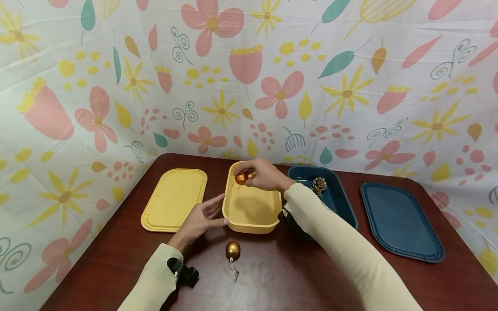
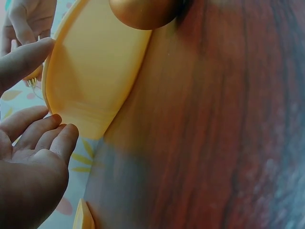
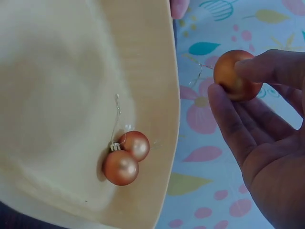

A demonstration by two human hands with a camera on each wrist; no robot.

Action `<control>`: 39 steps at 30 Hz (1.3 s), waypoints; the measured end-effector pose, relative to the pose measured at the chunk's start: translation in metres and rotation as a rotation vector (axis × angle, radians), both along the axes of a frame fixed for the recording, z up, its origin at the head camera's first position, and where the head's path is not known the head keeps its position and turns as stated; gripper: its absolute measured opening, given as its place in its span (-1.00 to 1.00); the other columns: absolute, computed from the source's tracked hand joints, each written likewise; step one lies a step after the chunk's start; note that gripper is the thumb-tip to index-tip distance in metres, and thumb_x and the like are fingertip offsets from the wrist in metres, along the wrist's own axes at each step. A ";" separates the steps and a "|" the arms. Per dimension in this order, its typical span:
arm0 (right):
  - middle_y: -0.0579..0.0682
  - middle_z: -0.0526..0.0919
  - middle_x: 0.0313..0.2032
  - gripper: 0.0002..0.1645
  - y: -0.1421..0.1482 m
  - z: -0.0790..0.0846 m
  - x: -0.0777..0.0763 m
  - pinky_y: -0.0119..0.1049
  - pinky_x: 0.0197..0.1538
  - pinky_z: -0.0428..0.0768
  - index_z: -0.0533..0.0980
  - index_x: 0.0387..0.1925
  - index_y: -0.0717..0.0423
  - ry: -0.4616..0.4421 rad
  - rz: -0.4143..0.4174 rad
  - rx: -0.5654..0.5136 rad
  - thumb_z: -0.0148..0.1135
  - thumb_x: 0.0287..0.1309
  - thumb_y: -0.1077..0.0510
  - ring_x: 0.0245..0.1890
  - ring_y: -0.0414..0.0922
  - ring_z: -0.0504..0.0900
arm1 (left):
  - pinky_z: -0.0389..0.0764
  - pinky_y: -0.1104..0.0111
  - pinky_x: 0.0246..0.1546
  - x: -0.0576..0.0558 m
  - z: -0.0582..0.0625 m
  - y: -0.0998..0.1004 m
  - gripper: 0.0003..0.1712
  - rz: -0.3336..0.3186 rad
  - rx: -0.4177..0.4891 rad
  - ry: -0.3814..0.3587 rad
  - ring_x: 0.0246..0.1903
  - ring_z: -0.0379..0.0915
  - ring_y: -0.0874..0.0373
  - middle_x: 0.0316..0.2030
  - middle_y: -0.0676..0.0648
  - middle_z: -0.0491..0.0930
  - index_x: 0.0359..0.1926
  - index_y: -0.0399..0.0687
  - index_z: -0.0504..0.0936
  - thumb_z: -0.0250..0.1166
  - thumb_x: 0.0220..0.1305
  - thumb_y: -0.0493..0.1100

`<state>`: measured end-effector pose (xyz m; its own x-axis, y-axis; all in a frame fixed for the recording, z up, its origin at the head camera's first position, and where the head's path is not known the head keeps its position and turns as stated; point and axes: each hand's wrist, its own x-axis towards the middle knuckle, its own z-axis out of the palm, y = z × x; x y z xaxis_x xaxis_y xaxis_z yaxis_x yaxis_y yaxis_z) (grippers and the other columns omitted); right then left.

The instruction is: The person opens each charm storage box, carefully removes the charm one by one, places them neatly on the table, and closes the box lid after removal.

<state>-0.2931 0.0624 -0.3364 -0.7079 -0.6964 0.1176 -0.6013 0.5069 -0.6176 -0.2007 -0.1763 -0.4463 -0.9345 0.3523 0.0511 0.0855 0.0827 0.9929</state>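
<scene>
Over the far end of the yellow plastic bin (image 1: 253, 228), my right hand (image 1: 266, 174) pinches a shiny copper Christmas bauble (image 1: 241, 178) between thumb and fingers. A thin string loop dangles from it in the right wrist view. Two more copper baubles (image 3: 121, 167) lie together on the bin's floor in that view; the right hand hides them from the head camera. My left hand (image 1: 199, 222) is at the bin's left side, fingers extended, thumb by the near corner. Another bauble (image 1: 233, 249), gold-brown with a string loop, lies on the table just in front of the bin.
To the right stands a dark blue bin (image 1: 346, 199) holding a pine cone (image 1: 319, 185), partly covered by my right sleeve. A yellow lid (image 1: 175, 199) lies flat at the left, a dark blue lid (image 1: 402, 222) at the right. A flowered cloth (image 1: 280, 95) hangs behind the table.
</scene>
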 end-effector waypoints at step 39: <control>0.10 0.67 0.00 -0.60 0.021 -0.009 0.020 -0.20 -0.01 0.76 0.60 0.01 0.13 -0.136 0.024 -0.226 0.38 0.11 0.38 -0.02 -0.02 0.69 | 0.22 0.11 0.50 0.001 0.001 0.002 -0.04 0.024 -0.048 -0.010 0.53 0.08 -0.06 0.53 -0.17 0.17 0.53 -0.12 0.22 0.48 0.16 -0.26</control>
<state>-0.2730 0.0831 -0.3450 -0.7118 -0.6799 0.1764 -0.5147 0.3340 -0.7896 -0.1994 -0.1742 -0.4455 -0.9431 0.3316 0.0250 0.0727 0.1322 0.9886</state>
